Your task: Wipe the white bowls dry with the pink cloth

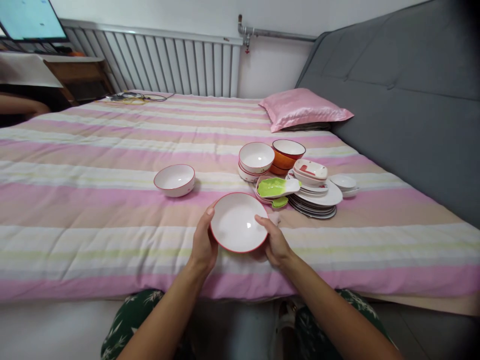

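Over the near part of a striped cotton-looking bedspread (93, 210), a shallow red-rimmed bowl (236, 225) is held between two bare hands. The left hand (205, 237) grips its left side, thumb along the rim; the right hand (276, 242) clasps the opposite side, thumb lapped over onto the inner wall. The remaining fingers are mostly hidden behind the bowl. Its inside is plain glossy white, catching a small bright reflection, and its round mouth leans toward the wearer; whether its base touches the cloth cannot be told.

Small dark marks on the monitor (30, 20) are too faint to read. Red figures decorate the rectangular dish (310, 170), which sits on top of white plates (332, 195), with dark-edged plates (315, 210) beneath. Against this pile lie leaf-shaped dishes (272, 187), the top one green fading to white. Behind them stand stacked white bowls (256, 157), thinly rimmed in red, and glossy orange bowls (285, 160) with white interiors. A lone white bowl (174, 181) rests well apart to the left. Farther back are a satiny pink pillow (303, 107), a padded grey headboard (393, 75) and a ribbed radiator (168, 55).
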The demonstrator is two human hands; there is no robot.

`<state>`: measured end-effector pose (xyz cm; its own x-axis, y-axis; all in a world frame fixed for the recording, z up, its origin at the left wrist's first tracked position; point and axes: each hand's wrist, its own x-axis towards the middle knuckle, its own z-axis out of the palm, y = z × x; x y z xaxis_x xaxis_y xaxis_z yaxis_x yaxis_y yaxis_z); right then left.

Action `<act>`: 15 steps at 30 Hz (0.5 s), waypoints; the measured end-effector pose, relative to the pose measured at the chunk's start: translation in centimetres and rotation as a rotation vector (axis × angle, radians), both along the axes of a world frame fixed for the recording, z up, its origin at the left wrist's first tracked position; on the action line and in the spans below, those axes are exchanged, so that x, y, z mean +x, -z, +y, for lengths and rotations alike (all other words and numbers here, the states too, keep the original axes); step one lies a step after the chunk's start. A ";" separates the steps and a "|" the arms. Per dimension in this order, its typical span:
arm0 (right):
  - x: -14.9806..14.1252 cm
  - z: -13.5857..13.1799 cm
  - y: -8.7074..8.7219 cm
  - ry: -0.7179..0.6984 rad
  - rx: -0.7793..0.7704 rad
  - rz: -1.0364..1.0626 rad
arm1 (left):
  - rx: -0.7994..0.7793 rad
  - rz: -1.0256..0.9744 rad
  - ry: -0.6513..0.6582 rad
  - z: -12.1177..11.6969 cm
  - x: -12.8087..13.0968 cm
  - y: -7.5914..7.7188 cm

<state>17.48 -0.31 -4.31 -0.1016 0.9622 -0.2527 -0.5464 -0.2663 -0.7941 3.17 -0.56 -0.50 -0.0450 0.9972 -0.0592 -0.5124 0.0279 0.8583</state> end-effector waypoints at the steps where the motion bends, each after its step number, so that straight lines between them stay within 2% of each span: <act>1: 0.0 0.0 0.1 -0.019 0.040 -0.002 | -0.033 -0.036 -0.006 0.1 0.0 0.0; 6: -0.1 -0.1 0.6 -0.083 0.175 -0.073 | -0.229 -0.194 -0.046 0.6 0.0 0.2; 9: -0.1 -0.2 0.5 -0.096 0.241 -0.112 | -0.290 -0.228 -0.029 0.7 -0.2 0.3; 15: 0.3 0.0 1.2 -0.103 0.216 -0.114 | -0.371 -0.236 0.046 0.6 -0.6 -0.2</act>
<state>17.74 -0.35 -5.56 -0.1845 0.9811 -0.0582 -0.4288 -0.1337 -0.8934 2.53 0.08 -0.32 0.0561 0.9071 -0.4171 -0.6839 0.3393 0.6459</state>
